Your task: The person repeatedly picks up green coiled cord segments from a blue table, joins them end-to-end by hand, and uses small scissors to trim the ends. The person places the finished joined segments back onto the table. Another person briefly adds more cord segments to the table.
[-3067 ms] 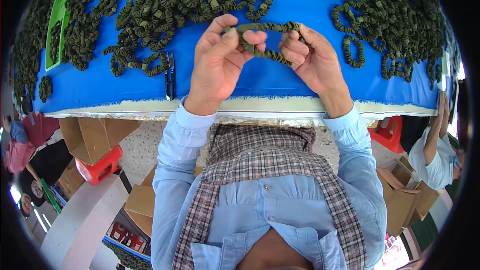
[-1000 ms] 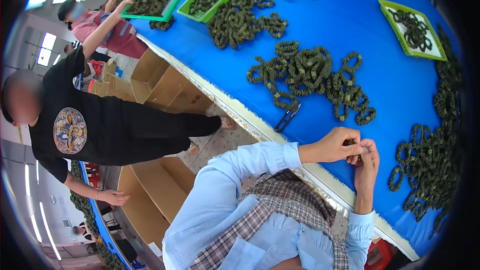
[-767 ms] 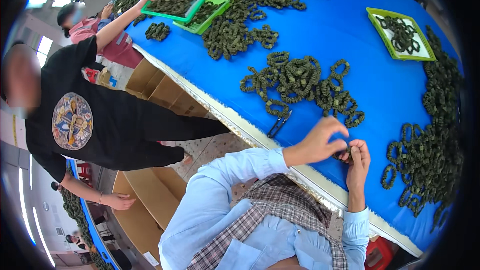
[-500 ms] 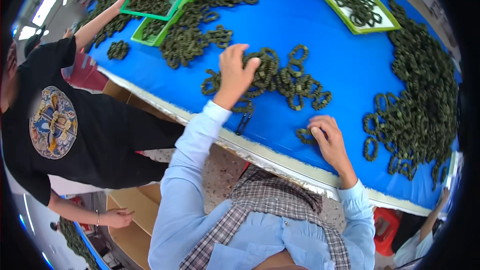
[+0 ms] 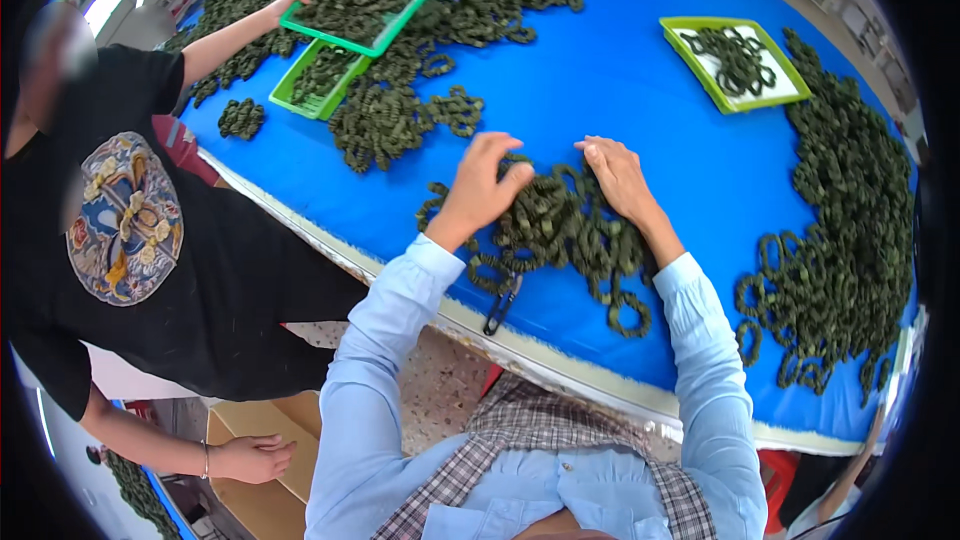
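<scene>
Flanking pile of green rings (image 5: 540, 218) on blue table (image 5: 625, 50): left hand (image 5: 482, 190) half open, cupped, nothing seen in grip; right hand (image 5: 618, 178) loosely open, apparently unladen, has left table's near side for pile's far right; work now seemingly concerns whole pile.
</scene>
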The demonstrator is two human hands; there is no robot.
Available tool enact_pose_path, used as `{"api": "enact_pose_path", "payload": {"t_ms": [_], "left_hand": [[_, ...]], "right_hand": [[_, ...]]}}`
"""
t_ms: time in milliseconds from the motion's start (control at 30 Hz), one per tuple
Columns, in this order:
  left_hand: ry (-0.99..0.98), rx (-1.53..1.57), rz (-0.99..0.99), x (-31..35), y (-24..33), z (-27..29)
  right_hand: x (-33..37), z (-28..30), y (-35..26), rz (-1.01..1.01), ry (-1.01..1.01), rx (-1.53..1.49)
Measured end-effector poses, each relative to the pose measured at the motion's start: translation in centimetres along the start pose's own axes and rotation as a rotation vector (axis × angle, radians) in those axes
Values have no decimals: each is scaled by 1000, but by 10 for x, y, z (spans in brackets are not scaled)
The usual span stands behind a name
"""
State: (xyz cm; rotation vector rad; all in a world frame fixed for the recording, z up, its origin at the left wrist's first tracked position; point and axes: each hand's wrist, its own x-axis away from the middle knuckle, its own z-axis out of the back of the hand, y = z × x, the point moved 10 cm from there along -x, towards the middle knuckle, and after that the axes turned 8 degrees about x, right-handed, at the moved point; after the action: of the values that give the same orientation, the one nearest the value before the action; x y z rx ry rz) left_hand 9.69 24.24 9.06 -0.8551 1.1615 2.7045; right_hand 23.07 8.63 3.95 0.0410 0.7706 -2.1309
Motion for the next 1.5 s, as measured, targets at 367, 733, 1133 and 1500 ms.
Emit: {"api": "enact_pose_path", "payload": {"t_ms": [367,733,1133,1500], "left_hand": [[-88,-354,280,-33,-115,28],[-61,-797,693,-56,-232,46],[294,-872,169,-66,-164,59],[296,-884,163,-66,-159,62]], "right_hand": [[-108,-42,-53,29,-91,14],[-237,-26,79,-460,610,-429],[-292,18,73,-101,624,156],[-337,-108,-80,287,20,314]]}}
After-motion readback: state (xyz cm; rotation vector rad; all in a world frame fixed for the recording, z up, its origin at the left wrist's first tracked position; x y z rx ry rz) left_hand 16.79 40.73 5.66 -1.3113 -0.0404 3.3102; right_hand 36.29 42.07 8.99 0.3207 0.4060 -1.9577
